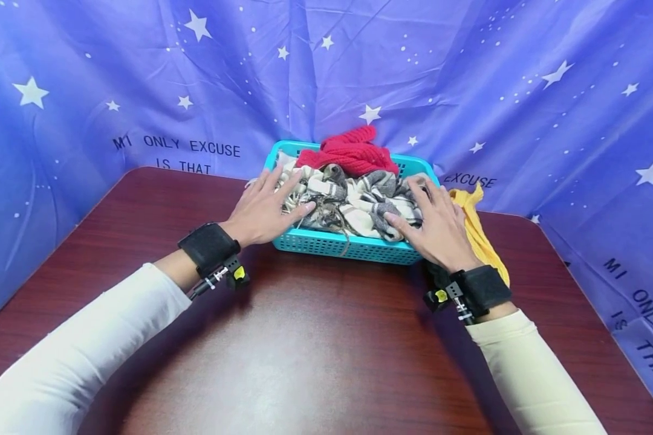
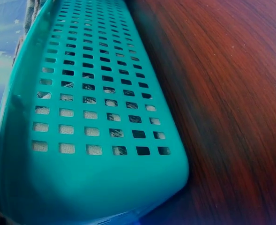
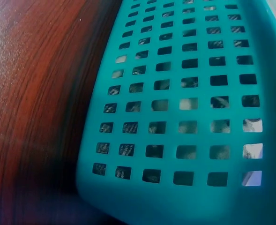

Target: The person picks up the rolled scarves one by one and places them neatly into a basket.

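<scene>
A blue-purple curtain (image 1: 141, 54) printed with white stars and black lettering fills the background. In front of it spreads a dark red-brown wood-grain table (image 1: 305, 338), shiny near the middle. Toward its far edge stands 1 turquoise basket (image 1: 383, 251), upright, its walls pierced by rows of square holes; both wrist views show pale and dark fabric through them. Inside, a crumpled plaid cloth (image 1: 359, 205) in white, grey and black fills most of the basket, with loose fringe toward the left and a strand hanging over the front rim. A red knit (image 1: 354, 154) lies bunched at the back, rising above the rim. On the right, outside the basket, is a yellow cloth (image 1: 481, 235), partly behind the right hand (image 1: 441, 226). That hand and the left hand (image 1: 262, 208) lie over opposite ends of the basket, fingers spread apart, by the plaid cloth; whether they press it I cannot tell. Each wrist wears 1 black strap (image 1: 209, 248).
</scene>
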`<control>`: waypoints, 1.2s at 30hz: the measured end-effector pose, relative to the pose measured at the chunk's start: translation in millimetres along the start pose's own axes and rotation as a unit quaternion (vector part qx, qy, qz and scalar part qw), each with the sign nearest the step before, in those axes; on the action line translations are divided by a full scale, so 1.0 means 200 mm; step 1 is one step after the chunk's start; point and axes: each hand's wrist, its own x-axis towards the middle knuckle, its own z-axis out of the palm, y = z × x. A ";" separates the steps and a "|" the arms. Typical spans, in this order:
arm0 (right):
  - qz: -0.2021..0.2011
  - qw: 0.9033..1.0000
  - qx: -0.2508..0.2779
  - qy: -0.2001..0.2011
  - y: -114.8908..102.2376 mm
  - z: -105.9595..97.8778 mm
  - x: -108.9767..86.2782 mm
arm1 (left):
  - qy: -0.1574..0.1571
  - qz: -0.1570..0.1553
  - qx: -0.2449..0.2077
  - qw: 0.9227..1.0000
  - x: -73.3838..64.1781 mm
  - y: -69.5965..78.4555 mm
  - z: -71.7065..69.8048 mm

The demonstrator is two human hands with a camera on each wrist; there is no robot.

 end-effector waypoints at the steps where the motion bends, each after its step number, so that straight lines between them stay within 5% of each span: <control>1: 0.003 1.000 0.001 -0.002 0.00 0.00 0.00 | 0.000 -0.001 0.002 1.000 0.00 0.00 0.00; 15: 0.014 1.000 -0.011 0.013 -0.01 0.01 0.00 | 0.004 0.000 0.003 1.000 -0.01 -0.02 0.00; 26: 0.022 1.000 -0.018 0.010 0.01 0.01 -0.05 | 0.036 0.040 0.028 0.998 -0.01 -0.02 0.02; 36: 0.021 1.000 -0.020 0.009 0.01 0.01 -0.05 | 0.017 0.035 0.017 0.999 -0.01 -0.01 0.02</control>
